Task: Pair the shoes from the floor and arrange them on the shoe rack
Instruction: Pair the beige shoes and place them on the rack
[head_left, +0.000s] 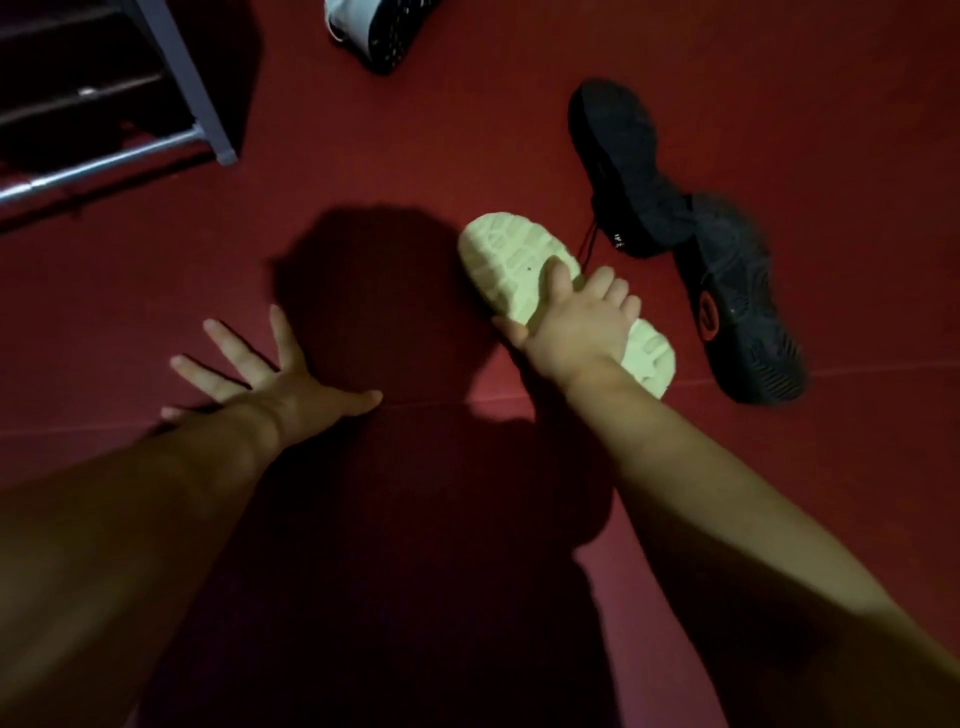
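The pale slipper (519, 265) lies sole-up on the dark red floor (519, 130) just right of the frame's centre, and the right hand (576, 322) is clamped across its middle, thumb hooked under the left edge and fingers (618, 291) curled over the right edge. The right arm reaches in from the lower right. The left hand (260, 374) is spread flat with all fingers splayed, palm down against the floor at centre left, holding nothing. The slipper's sole is a cream, foam-like slab with chunky moulded tread blocks. Just to its right lie two black sneakers (675, 223) overlapping end to end, the lower one sole-up with a ribbed tread and an orange round mark, loose laces trailing toward the slipper. At the top centre a white and black speckled shoe (374, 31) is cut by the frame edge. The metal shoe rack (171, 78), grey posts and shiny bars, stands in the upper left. A large shadow covers the floor between the arms.
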